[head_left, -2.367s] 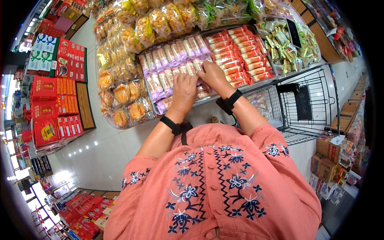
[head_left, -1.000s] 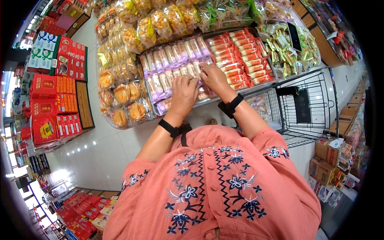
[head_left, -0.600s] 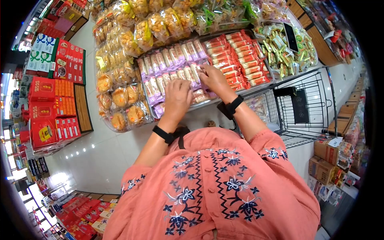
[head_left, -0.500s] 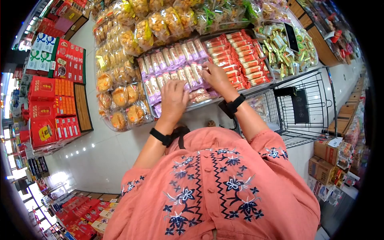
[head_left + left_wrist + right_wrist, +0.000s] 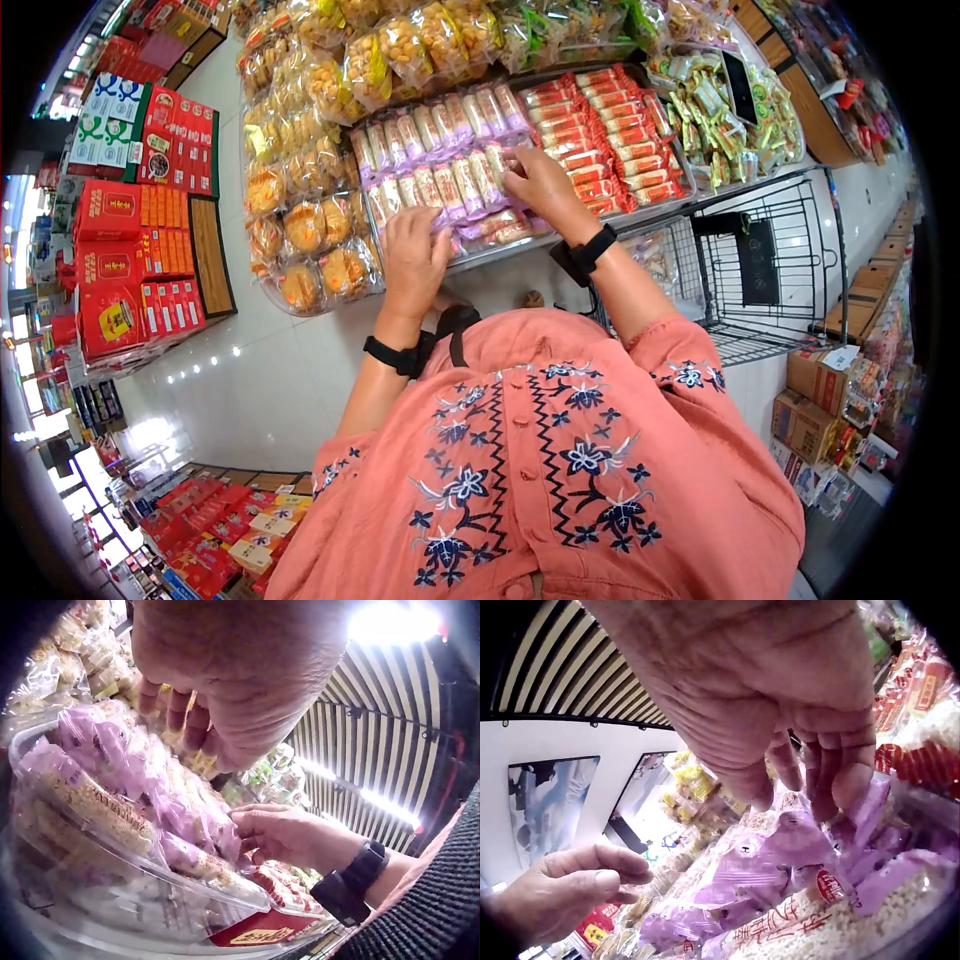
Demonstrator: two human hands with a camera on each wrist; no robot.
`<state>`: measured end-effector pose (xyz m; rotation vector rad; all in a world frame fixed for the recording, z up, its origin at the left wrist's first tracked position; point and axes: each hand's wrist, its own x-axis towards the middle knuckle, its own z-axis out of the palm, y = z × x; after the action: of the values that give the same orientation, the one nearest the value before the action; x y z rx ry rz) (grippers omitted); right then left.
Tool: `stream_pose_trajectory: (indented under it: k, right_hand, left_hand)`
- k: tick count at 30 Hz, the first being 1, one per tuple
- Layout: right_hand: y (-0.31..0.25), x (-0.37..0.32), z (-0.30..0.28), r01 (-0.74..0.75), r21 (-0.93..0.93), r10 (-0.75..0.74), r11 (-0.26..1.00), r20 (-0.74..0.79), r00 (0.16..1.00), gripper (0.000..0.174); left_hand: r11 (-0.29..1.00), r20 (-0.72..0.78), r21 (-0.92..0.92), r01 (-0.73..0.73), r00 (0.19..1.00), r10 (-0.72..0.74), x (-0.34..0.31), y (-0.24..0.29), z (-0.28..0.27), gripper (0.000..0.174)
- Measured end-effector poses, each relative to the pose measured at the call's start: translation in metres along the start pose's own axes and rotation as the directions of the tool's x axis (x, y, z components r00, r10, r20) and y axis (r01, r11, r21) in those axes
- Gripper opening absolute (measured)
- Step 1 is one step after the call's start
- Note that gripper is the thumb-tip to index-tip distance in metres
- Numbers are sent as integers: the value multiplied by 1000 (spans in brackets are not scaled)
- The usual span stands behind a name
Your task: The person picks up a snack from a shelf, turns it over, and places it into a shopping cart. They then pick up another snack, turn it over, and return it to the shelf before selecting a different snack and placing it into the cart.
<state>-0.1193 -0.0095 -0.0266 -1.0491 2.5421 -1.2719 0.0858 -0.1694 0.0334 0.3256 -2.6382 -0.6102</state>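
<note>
Purple-and-white wrapped snack bars lie in rows in a clear tray. Over the near row, toward its left part, the left hand hovers or rests with fingers loosely bent, holding nothing visible. At the right end of the rows, the right hand has its fingertips on the wrappers. The right wrist view shows the right hand with thumb and fingers apart, pointing down at the purple wrappers; the left hand is off to the side. Contact under the left fingers cannot be told.
Red-wrapped bars sit right of the purple ones, then green packs with a phone on top. Bagged round cookies line the left. A wire shopping cart stands at the right, stacked red boxes at the left.
The left hand has moved left and toward the body, away from the right hand, uncovering more near-row bars. The right hand has stayed near the right end, its fingers shifting slightly.
</note>
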Motion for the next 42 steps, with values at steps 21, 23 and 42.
stream_pose_trajectory:
  k: [21,23,42]
  right_hand:
    - [-16,-41,-76,-181,445,195,877,14,981,36]
    - [-5,-64,-106,-263,590,298,764,39,954,31]
    - [243,-318,-107,-616,774,976,146,-12,217,18]
  left_hand:
    - [962,182,-266,-61,977,112,24,48,13,38]
    - [880,344,-445,167,939,-5,14,64,8,33]
    - [918,894,-245,313,440,89,-25,112,105,35]
